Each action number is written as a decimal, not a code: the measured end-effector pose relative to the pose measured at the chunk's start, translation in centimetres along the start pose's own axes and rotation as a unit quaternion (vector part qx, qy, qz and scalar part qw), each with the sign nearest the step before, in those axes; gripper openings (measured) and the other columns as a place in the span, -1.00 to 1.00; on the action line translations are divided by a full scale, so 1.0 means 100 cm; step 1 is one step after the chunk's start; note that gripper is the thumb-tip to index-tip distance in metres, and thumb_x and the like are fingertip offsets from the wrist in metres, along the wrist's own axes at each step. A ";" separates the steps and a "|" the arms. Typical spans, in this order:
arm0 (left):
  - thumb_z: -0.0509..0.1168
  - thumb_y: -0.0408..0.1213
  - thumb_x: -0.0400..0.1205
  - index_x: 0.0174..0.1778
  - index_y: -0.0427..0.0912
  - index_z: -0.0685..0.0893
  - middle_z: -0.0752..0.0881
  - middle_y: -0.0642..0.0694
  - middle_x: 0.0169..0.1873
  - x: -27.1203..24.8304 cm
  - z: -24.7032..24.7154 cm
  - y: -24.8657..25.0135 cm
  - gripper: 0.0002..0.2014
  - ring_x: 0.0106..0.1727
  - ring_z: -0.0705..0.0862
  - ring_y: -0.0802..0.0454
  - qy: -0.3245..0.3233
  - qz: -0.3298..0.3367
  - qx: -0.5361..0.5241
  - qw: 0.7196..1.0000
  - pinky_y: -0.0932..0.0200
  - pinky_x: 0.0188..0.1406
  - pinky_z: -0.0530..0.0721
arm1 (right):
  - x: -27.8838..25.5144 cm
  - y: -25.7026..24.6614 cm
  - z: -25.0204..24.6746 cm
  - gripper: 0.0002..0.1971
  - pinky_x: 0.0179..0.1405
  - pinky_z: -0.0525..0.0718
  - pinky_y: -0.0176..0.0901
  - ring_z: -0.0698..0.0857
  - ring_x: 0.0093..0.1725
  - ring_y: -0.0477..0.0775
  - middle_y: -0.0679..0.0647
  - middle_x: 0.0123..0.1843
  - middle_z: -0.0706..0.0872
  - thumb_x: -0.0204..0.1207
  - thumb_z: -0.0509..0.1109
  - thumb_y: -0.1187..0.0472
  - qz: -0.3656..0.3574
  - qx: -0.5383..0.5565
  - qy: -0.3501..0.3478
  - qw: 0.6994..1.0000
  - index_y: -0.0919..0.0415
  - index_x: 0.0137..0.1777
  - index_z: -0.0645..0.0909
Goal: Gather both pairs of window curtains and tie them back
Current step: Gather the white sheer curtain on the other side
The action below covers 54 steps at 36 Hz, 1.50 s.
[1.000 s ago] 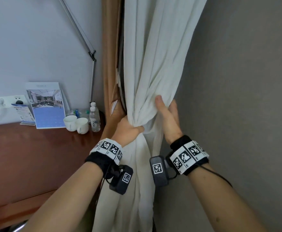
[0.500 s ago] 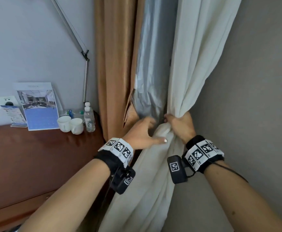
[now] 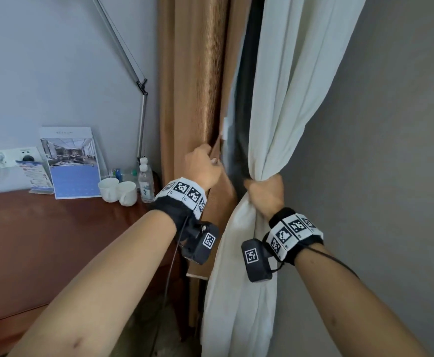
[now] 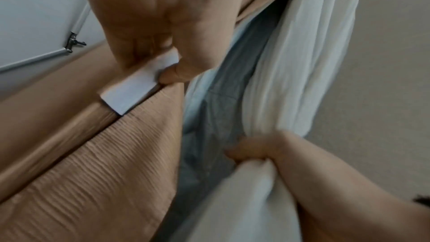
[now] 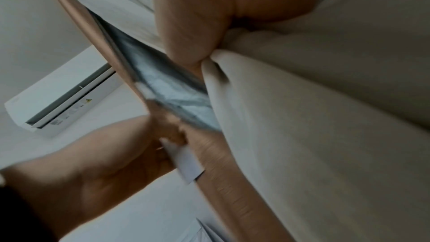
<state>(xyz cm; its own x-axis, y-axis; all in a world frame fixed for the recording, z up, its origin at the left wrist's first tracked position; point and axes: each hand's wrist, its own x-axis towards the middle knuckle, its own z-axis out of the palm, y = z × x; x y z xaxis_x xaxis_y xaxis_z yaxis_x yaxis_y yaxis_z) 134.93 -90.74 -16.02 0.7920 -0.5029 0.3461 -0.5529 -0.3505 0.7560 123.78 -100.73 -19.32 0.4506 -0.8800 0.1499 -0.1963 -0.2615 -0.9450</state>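
A brown curtain (image 3: 192, 86) hangs left of a white sheer curtain (image 3: 288, 99), with grey lining (image 3: 241, 112) showing between them. My right hand (image 3: 264, 194) grips the gathered sheer curtain (image 5: 325, 117) in a fist and holds it toward the right wall. My left hand (image 3: 203, 168) is at the brown curtain's edge. There its thumb and fingers (image 4: 163, 69) pinch the white tab (image 4: 137, 86) at the end of a ribbed brown tie-back band (image 4: 116, 154). The band's other end hangs down behind my left wrist (image 3: 200, 269). In the right wrist view, the left hand (image 5: 163, 135) and the tab (image 5: 186, 161) appear blurred.
A brown desk (image 3: 43, 240) at left carries two white cups (image 3: 118, 193), a water bottle (image 3: 145, 185) and a standing brochure (image 3: 71, 163). A lamp arm (image 3: 141, 99) rises beside the brown curtain. A grey wall (image 3: 391, 176) closes in on the right. An air conditioner (image 5: 62, 102) is mounted high.
My left hand let go of the sheer curtain, moved left to the brown curtain and took the tie-back's white tab. My right hand closed round the sheer bundle and drew it right.
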 end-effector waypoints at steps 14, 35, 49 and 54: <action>0.28 -0.55 0.46 -0.10 -0.40 0.68 0.77 -0.31 0.02 -0.016 -0.031 -0.005 -0.86 0.14 0.72 -0.22 -0.222 -0.008 -0.097 0.970 -0.21 0.24 0.66 | -0.003 0.006 -0.022 -0.72 0.01 0.77 -0.04 0.76 -0.01 0.16 0.16 -0.03 0.77 0.34 0.49 0.27 -0.020 -0.020 -0.019 0.999 0.31 0.06 0.68; 0.62 -0.18 0.37 0.27 -0.23 0.65 0.67 0.00 0.07 -0.014 -0.047 0.031 -0.43 0.17 0.69 -0.01 -0.106 -0.043 -0.090 0.989 0.07 0.25 0.67 | -0.044 -0.023 0.026 -0.23 0.32 0.51 -0.10 0.52 0.35 0.09 0.11 0.36 0.53 0.36 0.54 0.23 -0.195 -0.134 -0.193 0.952 0.16 0.53 0.24; 0.64 -0.18 0.37 0.43 -0.22 0.56 0.69 -0.02 0.26 -0.001 -0.094 -0.012 -0.29 0.21 0.67 0.08 -0.122 -0.066 -0.105 0.985 0.37 -0.03 0.59 | 0.011 -0.031 0.006 -0.09 0.28 0.51 -0.27 0.53 0.44 0.00 0.00 0.49 0.50 0.40 0.61 0.14 -0.010 0.106 -0.196 0.975 0.16 0.66 0.16; 0.64 0.07 0.21 0.37 -0.26 0.57 0.69 -0.08 0.22 -0.002 -0.091 -0.016 -0.15 0.19 0.69 0.00 -0.073 -0.078 -0.080 0.991 0.13 0.15 0.68 | 0.002 -0.038 0.021 -0.88 -0.13 0.69 -0.19 0.77 -0.22 -0.07 0.03 -0.20 0.82 0.39 0.57 0.41 -0.038 0.155 -0.126 0.979 0.19 -0.18 0.75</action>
<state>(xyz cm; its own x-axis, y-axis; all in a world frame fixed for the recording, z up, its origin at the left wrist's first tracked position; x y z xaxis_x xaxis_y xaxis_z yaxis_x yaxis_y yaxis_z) 138.00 -82.91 -12.24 0.8118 -0.5661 0.1430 -0.3697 -0.3088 0.8763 126.45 -99.06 -16.28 0.6614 -0.7271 0.1843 0.1029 -0.1554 -0.9825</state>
